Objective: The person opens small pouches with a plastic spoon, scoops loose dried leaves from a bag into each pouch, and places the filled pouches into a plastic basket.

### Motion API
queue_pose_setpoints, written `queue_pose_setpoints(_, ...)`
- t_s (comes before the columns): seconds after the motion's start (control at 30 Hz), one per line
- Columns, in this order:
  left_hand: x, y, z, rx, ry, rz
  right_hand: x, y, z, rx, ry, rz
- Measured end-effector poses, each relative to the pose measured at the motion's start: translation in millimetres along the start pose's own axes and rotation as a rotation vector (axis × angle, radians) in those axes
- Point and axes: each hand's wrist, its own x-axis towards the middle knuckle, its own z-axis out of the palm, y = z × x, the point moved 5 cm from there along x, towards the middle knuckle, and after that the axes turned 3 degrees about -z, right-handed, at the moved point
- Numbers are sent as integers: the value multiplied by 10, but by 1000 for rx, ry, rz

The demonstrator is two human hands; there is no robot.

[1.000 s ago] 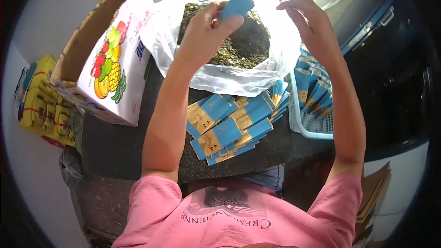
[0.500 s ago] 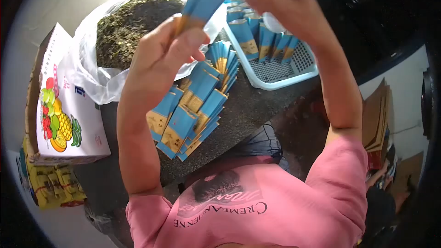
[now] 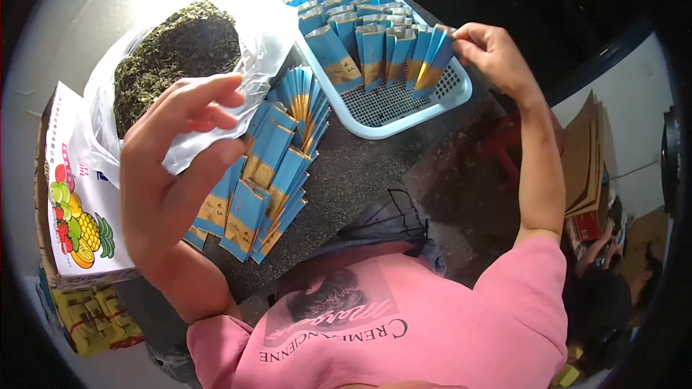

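My right hand (image 3: pixel 494 57) pinches the top of a blue and gold packet (image 3: pixel 432 61) at the right side of a light blue plastic basket (image 3: pixel 382 130). Rows of similar packets stand upright in that basket. My left hand (image 3: pixel 180 144) is raised with fingers apart and nothing in it, above the flat packets and beside the bag. A pile of flat blue and gold packets (image 3: pixel 241 223) lies on the dark table (image 3: pixel 346 180), partly covered by my left hand. Dark dried leaves (image 3: pixel 176 47) fill an open clear plastic bag (image 3: pixel 101 108).
A white carton with printed fruit (image 3: pixel 86 202) stands at the left, with yellow packages (image 3: pixel 97 317) below it. Cardboard sheets (image 3: pixel 587 151) lean at the right. Another person (image 3: pixel 609 295) is partly visible at the lower right, away from my hands.
The packet that both hands held up is now in my right hand at the basket. My left hand has let go and moved lower left in view. The view has shifted too.
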Motion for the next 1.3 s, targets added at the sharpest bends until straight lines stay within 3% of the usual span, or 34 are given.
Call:
queue_pose_setpoints(0.1, -86, 115, -26, -38, 52, 43, -18, 217, 190, 38, -26, 48)
queue_pose_setpoints(0.2, -363, 199, -522, -89, 231, 228, 42, 296, 384, -88, -27, -33)
queue_pose_setpoints(0.27, -709, 447, -899, -291, 330, 456, 51, 285, 443, -138, 16, -101)
queue_pose_setpoints(0.37, -1128, 919, -1207, -370, 331, 604, 116, 519, 500, -124, -37, -3)
queue_pose_setpoints(0.43, -1296, 1100, -1197, -370, 253, 558, 193, 985, 550, -150, -101, 25)
queue_pose_setpoints(0.47, -1343, 1129, -1132, -376, 199, 517, 194, 1104, 584, -185, 40, -192)
queue_pose_setpoints(0.53, -1408, 1061, -897, -420, 66, 410, 33, 510, 619, -134, -155, -417)
queue_pose_setpoints(0.57, -1448, 997, -757, -455, -2, 354, 149, 460, 591, 97, -57, -228)
queue_pose_setpoints(0.83, -1592, 439, 161, -662, -380, 34, -126, 39, 463, -126, -23, -39)
queue_pose_setpoints(0.9, -1568, 403, 264, -671, -429, -6, -378, -79, 253, -194, 262, -79)
queue_pose_setpoints(0.97, -1542, 359, 331, -686, -462, -31, -452, -196, 244, -151, 340, -66)
queue_pose_setpoints(1.03, -1510, 333, 376, -695, -489, -48, -648, -346, 307, 92, 430, -20)
queue_pose_setpoints(1.13, -1456, 321, 454, -699, -541, -83, -972, -569, 657, 362, 291, 31)
queue_pose_setpoints(1.2, -1429, 313, 506, -699, -577, -105, -1068, -621, 1019, 426, -179, 39)
queue_pose_setpoints(1.3, -1377, 315, 596, -696, -624, -117, -1125, -1152, 1588, 581, -351, -82)
